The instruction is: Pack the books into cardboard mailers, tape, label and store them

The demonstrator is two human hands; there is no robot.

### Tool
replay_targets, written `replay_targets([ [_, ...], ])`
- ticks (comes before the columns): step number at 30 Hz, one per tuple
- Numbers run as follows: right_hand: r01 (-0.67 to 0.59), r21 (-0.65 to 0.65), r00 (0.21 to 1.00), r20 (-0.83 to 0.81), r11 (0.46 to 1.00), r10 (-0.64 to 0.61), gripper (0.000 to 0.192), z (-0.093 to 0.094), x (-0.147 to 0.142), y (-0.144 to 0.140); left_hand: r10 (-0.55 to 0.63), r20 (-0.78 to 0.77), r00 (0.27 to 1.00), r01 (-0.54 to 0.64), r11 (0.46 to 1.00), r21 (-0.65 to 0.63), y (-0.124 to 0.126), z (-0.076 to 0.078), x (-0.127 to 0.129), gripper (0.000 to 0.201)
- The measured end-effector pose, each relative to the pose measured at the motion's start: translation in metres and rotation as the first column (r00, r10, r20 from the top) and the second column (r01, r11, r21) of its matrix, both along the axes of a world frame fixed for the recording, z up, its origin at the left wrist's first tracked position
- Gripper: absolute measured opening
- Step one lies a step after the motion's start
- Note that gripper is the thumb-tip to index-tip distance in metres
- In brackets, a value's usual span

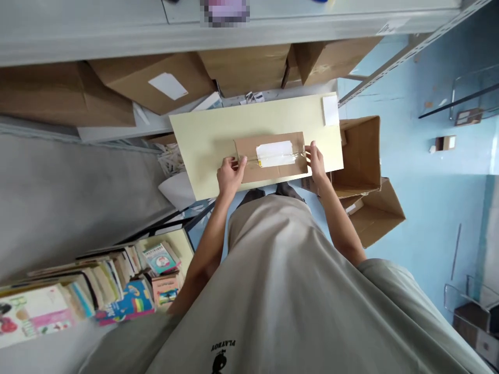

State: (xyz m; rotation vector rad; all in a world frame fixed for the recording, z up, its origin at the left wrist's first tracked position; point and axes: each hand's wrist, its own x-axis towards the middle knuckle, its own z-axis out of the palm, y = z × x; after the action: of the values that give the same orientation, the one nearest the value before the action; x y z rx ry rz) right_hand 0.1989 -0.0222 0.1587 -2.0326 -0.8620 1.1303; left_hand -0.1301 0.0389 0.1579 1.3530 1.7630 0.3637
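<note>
So we've got a taped box (273, 172) over the bench (218, 130), close to our side, with a white label (275, 150) facing up. Our left hand (230, 175) is partly curled around one end, thumb on top, and our right hand (316, 160) is half-open, gripping the other end. Can't tell if the box is fully resting. There's a white pad (330, 110) at the far right corner, and books (161, 258) down left.

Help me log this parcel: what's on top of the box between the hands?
The box bears a white label crossed by clear tape; the box surface under the label is covered.
</note>
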Motion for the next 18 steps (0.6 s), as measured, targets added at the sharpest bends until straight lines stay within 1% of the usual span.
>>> replay_targets([
  [3, -0.146, -0.072, 0.978, 0.142, 0.987, 0.155, 0.110, -0.011, 0.005, 0.012, 0.034, -0.011, 0.999, -0.034, 0.999, 0.016, -0.002, -0.002, 0.006, 0.046],
  [5, -0.260, -0.126, 0.941, 0.189, 0.957, 0.281, 0.105, -0.018, 0.004, 0.015, 0.039, -0.051, 0.998, -0.040, 0.999, -0.022, -0.004, -0.005, 0.010, 0.052],
  [7, -0.347, -0.167, 0.904, 0.204, 0.923, 0.377, 0.102, -0.022, 0.003, 0.016, 0.050, -0.090, 0.995, -0.057, 0.996, -0.075, -0.007, -0.008, 0.014, 0.055],
  [9, -0.411, -0.213, 0.868, 0.204, 0.886, 0.452, 0.106, -0.023, 0.003, 0.016, 0.081, -0.088, 0.993, -0.088, 0.992, -0.088, -0.011, -0.011, 0.017, 0.049],
  [12, -0.498, -0.269, 0.813, 0.186, 0.824, 0.552, 0.119, -0.020, 0.008, 0.019, 0.141, 0.014, 0.990, -0.140, 0.989, -0.052, -0.017, -0.012, 0.022, 0.043],
  [14, -0.552, -0.250, 0.780, 0.181, 0.796, 0.598, 0.123, -0.014, 0.018, 0.022, 0.162, 0.097, 0.982, -0.160, 0.987, -0.029, -0.020, -0.011, 0.028, 0.044],
  [16, -0.596, -0.165, 0.756, 0.215, 0.786, 0.619, 0.123, -0.009, 0.037, 0.026, 0.164, 0.148, 0.975, -0.166, 0.986, -0.001, -0.020, -0.013, 0.038, 0.045],
  [18, -0.636, -0.059, 0.728, 0.285, 0.769, 0.624, 0.122, -0.007, 0.064, 0.032, 0.156, 0.158, 0.975, -0.162, 0.986, 0.027, -0.017, -0.020, 0.053, 0.045],
])
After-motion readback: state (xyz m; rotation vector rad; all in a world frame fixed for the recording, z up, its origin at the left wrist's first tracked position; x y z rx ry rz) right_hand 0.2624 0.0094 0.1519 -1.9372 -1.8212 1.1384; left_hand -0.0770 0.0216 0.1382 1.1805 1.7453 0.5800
